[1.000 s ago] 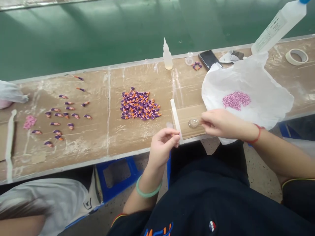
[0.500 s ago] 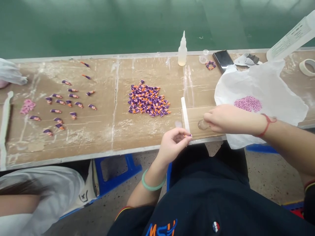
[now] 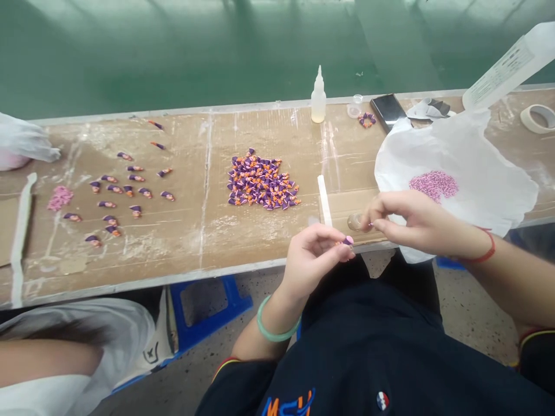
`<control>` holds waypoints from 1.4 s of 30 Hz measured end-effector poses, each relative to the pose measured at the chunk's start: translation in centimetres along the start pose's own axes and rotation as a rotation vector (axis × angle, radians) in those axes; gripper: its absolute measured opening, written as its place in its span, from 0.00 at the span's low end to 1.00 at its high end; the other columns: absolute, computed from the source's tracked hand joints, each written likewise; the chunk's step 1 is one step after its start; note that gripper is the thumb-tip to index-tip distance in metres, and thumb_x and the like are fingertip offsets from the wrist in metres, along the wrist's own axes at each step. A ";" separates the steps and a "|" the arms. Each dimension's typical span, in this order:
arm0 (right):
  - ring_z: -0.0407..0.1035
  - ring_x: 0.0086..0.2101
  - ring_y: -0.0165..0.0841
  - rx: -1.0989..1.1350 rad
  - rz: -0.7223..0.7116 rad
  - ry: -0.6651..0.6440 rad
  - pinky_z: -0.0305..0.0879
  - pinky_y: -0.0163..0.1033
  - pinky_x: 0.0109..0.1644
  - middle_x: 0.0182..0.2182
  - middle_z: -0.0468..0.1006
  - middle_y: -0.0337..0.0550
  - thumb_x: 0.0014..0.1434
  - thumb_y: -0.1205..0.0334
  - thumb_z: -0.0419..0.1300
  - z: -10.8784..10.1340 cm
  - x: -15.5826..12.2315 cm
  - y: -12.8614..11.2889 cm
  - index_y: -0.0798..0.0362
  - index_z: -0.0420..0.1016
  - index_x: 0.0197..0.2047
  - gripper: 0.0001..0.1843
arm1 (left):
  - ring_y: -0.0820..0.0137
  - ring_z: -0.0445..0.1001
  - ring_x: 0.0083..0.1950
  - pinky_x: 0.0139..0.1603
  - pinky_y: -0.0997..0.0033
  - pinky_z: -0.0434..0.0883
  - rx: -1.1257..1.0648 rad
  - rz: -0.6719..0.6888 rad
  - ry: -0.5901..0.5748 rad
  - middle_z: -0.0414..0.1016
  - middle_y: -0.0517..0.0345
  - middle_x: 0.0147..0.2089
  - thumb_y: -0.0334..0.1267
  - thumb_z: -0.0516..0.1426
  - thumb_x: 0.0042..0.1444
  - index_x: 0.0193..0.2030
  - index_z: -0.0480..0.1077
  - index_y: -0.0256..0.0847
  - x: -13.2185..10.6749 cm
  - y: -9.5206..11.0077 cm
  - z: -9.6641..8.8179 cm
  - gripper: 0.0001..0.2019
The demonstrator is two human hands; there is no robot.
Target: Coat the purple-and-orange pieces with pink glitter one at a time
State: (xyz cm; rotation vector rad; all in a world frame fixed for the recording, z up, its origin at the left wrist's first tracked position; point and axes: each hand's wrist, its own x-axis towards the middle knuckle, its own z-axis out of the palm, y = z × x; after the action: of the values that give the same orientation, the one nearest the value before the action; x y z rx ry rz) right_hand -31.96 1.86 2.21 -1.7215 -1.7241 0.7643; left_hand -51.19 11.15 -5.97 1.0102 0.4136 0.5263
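Observation:
Between the thumb and fingers of my left hand [image 3: 314,254] is a small purple, pink and orange clay figure [image 3: 348,240], its pink end facing right. My right hand [image 3: 410,222] is in a pinch just to the right, with a tiny pink piece [image 3: 372,225] showing at the fingertips. A gap separates the two hands. Behind my right fingertips a small round clear dish [image 3: 354,222] sits on a cardboard piece [image 3: 347,202]. A white strip [image 3: 324,199] lies beyond my left hand. Farther left is a heap of similar clay figures [image 3: 262,180].
Tiny pink pieces [image 3: 433,184] lie on white paper [image 3: 498,179] at right. A dropper bottle [image 3: 318,98], phone [image 3: 389,110], tape roll [image 3: 538,118] and large bottle [image 3: 507,69] stand or lie toward the far edge. Scattered figures [image 3: 115,189] are at left, near a person's arm [image 3: 47,361].
My right hand has lifted from the clear dish and turned, its pinch now nearer my left hand. My left hand has shifted slightly right, turning the clay figure so its pink end shows.

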 end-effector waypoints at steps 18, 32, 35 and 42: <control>0.79 0.42 0.32 0.348 -0.089 0.120 0.73 0.32 0.42 0.38 0.84 0.44 0.66 0.70 0.56 -0.2 -3.4 -2.0 0.52 0.66 0.32 0.10 | 0.72 0.83 0.33 0.33 0.79 0.81 -0.003 0.206 -0.117 0.84 0.58 0.38 0.31 0.67 0.56 0.40 0.81 0.45 -0.5 1.7 4.3 0.06; 0.79 0.40 0.31 0.324 -0.079 0.131 0.72 0.31 0.42 0.34 0.83 0.40 0.63 0.72 0.57 -0.4 -3.8 -1.9 0.52 0.66 0.30 0.10 | 0.70 0.83 0.38 0.35 0.77 0.81 0.033 0.244 -0.143 0.83 0.57 0.36 0.30 0.66 0.56 0.40 0.82 0.46 0.0 1.1 4.9 0.07; 0.79 0.40 0.30 0.289 -0.093 0.141 0.71 0.30 0.42 0.35 0.84 0.41 0.62 0.72 0.58 -0.5 -3.9 -1.9 0.52 0.67 0.30 0.10 | 0.70 0.83 0.38 0.35 0.77 0.80 0.030 0.232 -0.149 0.83 0.57 0.37 0.29 0.66 0.56 0.41 0.82 0.46 -0.1 1.1 4.8 0.08; 0.74 0.31 0.25 0.221 -0.118 0.127 0.67 0.29 0.35 0.34 0.82 0.40 0.62 0.73 0.56 -0.6 -3.8 -2.4 0.53 0.66 0.29 0.11 | 0.71 0.83 0.33 0.35 0.77 0.81 0.032 0.251 -0.094 0.83 0.58 0.35 0.30 0.67 0.55 0.40 0.82 0.46 -0.2 1.2 5.0 0.08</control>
State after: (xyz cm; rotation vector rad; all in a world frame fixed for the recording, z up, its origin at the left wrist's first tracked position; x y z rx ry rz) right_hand -33.16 -1.95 4.36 -1.4743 -1.5773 0.7460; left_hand -48.87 8.10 -2.57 1.1204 0.2126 0.6953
